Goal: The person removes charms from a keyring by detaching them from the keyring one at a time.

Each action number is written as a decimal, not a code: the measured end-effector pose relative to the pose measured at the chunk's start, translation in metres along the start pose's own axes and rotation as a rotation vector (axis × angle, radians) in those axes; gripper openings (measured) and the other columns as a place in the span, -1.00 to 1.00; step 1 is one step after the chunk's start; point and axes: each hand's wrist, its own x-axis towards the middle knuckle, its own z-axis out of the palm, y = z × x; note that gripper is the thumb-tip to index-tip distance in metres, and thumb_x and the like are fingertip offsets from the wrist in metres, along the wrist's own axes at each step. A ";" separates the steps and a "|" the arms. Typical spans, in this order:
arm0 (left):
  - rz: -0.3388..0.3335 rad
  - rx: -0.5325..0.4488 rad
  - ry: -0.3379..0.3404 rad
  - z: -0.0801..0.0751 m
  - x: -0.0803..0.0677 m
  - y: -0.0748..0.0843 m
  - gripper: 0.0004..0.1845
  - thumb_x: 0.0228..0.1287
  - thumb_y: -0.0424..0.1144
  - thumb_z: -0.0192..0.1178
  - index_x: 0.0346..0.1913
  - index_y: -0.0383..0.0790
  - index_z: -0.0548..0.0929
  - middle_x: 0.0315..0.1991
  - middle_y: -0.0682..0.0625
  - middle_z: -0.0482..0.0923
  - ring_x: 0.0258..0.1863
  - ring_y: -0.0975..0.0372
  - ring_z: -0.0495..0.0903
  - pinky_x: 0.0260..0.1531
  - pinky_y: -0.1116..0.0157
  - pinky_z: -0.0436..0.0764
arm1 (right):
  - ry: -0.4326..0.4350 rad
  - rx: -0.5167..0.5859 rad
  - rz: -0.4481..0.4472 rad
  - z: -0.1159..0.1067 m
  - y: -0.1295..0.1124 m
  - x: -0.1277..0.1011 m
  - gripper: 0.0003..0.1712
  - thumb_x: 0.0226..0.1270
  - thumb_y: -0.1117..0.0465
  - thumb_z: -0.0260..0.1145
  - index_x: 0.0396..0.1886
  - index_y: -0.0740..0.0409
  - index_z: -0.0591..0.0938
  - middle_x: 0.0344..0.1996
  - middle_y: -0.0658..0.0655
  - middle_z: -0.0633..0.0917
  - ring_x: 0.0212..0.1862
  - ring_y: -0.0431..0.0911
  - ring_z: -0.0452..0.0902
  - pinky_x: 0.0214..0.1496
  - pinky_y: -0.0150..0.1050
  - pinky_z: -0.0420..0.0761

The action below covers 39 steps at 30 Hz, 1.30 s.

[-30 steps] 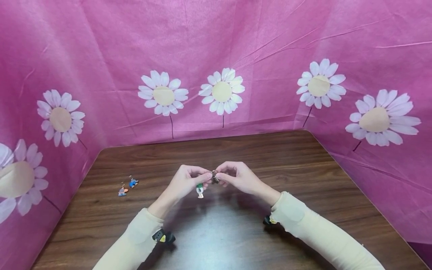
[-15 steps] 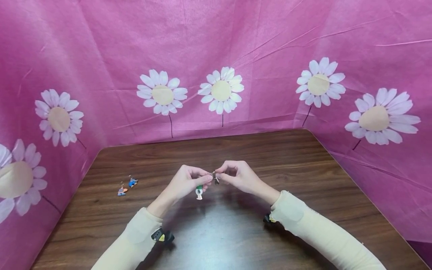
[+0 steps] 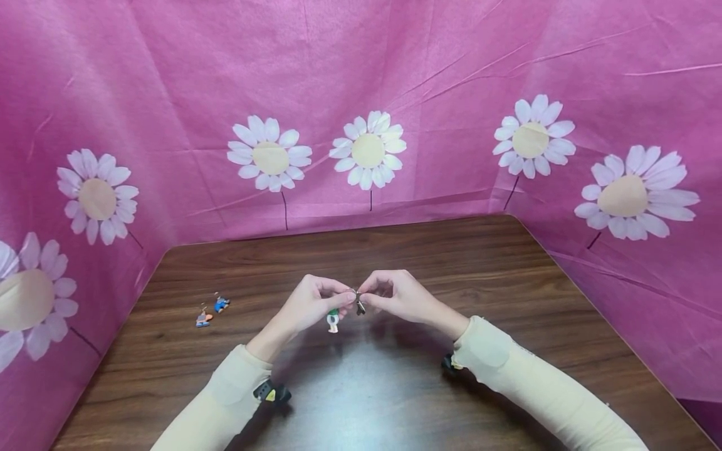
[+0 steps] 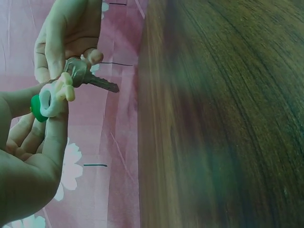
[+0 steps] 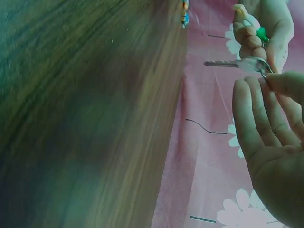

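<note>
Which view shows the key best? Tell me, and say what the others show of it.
The left wrist view: the key shows sharply, blade free, its head pinched by the right hand, with the left hand holding a white-and-green charm. The right wrist view shows it side-on, paler. The head view shows only a tiny dark shape between the fingertips.

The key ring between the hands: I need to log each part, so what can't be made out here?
- Ring itself: hidden by fingertips in the head view, too small elsewhere.
- Green-and-white charm: partly covered by the left hand.
- Two small charms on the table: too small to identify.
</note>
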 end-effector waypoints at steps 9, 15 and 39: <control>0.001 -0.060 0.083 -0.001 0.001 0.006 -0.79 0.35 -0.33 0.34 -0.14 -0.49 0.75 -0.45 -0.23 0.70 -0.51 0.24 0.65 -0.47 0.37 0.68 | 0.037 0.118 0.079 0.003 0.001 0.000 -0.89 0.38 0.27 0.42 -0.19 0.24 0.74 -0.36 0.30 0.74 -0.41 0.28 0.69 -0.39 0.14 0.72; -0.010 -0.053 0.061 -0.001 0.001 0.004 -0.80 0.34 -0.35 0.35 -0.14 -0.49 0.76 -0.43 -0.23 0.72 -0.53 0.24 0.65 -0.48 0.37 0.68 | 0.095 0.179 0.053 0.002 -0.002 0.000 -0.89 0.41 0.31 0.38 -0.16 0.27 0.72 -0.37 0.21 0.75 -0.40 0.24 0.72 -0.40 0.06 0.74; 0.006 -0.040 0.070 -0.005 -0.001 0.006 -0.80 0.35 -0.32 0.35 -0.14 -0.44 0.77 -0.43 -0.12 0.74 -0.51 0.24 0.66 -0.47 0.36 0.69 | 0.084 0.024 -0.072 0.008 0.004 0.003 -0.88 0.35 0.27 0.44 -0.15 0.16 0.76 -0.37 0.05 0.76 -0.49 0.15 0.68 -0.52 -0.08 0.72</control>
